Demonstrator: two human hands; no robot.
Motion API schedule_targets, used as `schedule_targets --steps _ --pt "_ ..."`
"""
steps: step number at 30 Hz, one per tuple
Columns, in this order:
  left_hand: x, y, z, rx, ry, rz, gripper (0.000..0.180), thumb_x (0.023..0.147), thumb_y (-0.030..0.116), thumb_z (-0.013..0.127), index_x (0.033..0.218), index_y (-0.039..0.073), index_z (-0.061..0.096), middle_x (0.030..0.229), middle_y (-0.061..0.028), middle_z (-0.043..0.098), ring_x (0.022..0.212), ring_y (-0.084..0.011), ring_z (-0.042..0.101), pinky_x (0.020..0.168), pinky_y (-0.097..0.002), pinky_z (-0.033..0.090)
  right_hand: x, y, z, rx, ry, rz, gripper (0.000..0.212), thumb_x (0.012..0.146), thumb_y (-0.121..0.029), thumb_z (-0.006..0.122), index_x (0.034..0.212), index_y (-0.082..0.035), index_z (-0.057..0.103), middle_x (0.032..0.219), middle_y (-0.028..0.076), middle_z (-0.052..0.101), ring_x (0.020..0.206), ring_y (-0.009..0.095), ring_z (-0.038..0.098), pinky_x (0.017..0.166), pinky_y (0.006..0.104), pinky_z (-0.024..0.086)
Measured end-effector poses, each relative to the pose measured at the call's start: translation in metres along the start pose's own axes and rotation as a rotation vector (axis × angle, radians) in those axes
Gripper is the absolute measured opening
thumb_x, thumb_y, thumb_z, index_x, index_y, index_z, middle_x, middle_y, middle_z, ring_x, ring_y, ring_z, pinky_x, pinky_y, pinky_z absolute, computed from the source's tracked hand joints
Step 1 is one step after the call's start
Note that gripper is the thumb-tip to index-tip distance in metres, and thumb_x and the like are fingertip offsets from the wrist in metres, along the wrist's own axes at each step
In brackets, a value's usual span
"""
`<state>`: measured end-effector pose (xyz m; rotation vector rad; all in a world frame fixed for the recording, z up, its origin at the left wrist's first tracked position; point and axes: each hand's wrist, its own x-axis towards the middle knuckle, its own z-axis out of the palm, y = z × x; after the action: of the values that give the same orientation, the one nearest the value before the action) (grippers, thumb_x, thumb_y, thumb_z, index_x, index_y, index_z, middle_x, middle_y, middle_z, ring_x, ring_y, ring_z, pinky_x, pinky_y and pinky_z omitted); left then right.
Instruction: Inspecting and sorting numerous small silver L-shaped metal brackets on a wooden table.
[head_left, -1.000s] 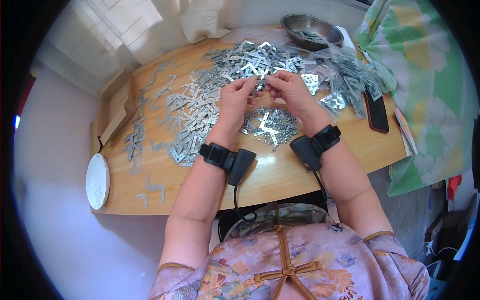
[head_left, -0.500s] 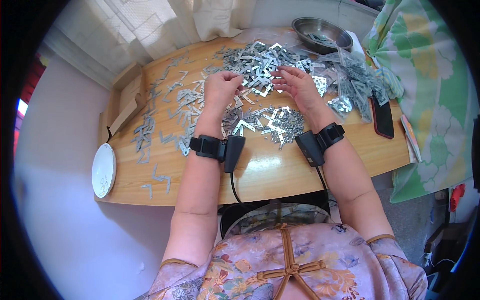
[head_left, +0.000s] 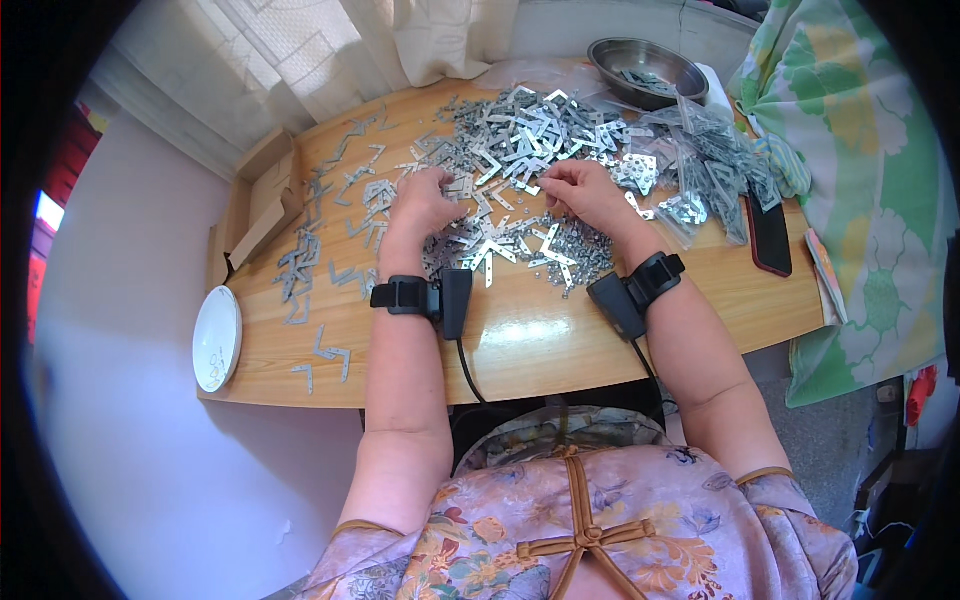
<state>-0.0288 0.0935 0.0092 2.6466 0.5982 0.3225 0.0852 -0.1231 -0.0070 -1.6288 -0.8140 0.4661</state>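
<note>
My left hand [head_left: 422, 205] is low over the left side of the flat metal corner brackets [head_left: 492, 240]. Its thumb and forefinger are apart, and nothing shows between them. On the other side of the pile, my right hand [head_left: 590, 195] has its thumb and fingertips pinched together. Whatever they hold, if anything, is too small to make out. Just below the right hand lies a heap of small metal screws [head_left: 588, 247], with a bracket across it. A larger mound of brackets [head_left: 535, 130] spreads beyond both hands.
Scattered brackets [head_left: 295, 265] lie at the left beside an open cardboard box [head_left: 265, 205]. A white bowl [head_left: 217, 340] stands at the left table edge. To the right are plastic bags of metal parts [head_left: 700, 150], a phone [head_left: 768, 238] and a metal basin [head_left: 648, 70].
My right hand has come down and closed from spread fingers to a pinch. My left hand has moved lower and its thumb and forefinger have parted.
</note>
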Motion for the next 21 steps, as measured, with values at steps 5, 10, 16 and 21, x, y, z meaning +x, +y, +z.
schedule_targets --steps 5,10,16,21 --pt "0.002 0.0 0.002 0.001 -0.071 -0.059 0.036 0.06 0.02 0.073 0.093 0.01 0.064 0.091 -0.0067 0.064 0.09 -0.0242 0.059 0.078 -0.0333 0.046 0.001 0.005 0.0 -0.053 0.001 -0.002 0.02 0.08 -0.019 0.058 0.082 0.0 0.062 0.067 0.004 0.062 0.061 0.01 0.056 0.058 0.0239 0.043" --pt "0.0 0.002 0.003 -0.09 -0.067 -0.096 0.023 0.064 0.015 0.069 0.086 0.009 0.066 0.083 -0.0073 0.065 0.08 -0.0223 0.061 0.073 -0.0321 0.047 0.0 0.002 0.0 -0.05 0.004 0.009 0.019 0.08 -0.018 0.057 0.082 0.001 0.062 0.067 0.005 0.062 0.061 0.011 0.057 0.059 0.024 0.044" --pt "0.0 -0.003 0.005 -0.175 -0.043 -0.051 0.021 0.064 0.012 0.069 0.084 0.008 0.067 0.079 -0.0091 0.065 0.073 -0.021 0.062 0.066 -0.0301 0.048 0.0 0.003 0.0 -0.068 0.01 -0.006 0.019 0.08 -0.017 0.057 0.08 0.002 0.062 0.066 0.006 0.062 0.06 0.011 0.057 0.057 0.0244 0.044" --pt "0.003 -0.012 0.007 -0.36 -0.045 -0.046 0.025 0.062 0.011 0.071 0.086 0.006 0.066 0.079 -0.0093 0.065 0.072 -0.02 0.061 0.066 -0.0289 0.047 0.001 0.004 0.002 -0.071 0.009 0.01 0.019 0.08 -0.017 0.057 0.079 0.001 0.062 0.065 0.005 0.061 0.059 0.011 0.057 0.056 0.0245 0.044"
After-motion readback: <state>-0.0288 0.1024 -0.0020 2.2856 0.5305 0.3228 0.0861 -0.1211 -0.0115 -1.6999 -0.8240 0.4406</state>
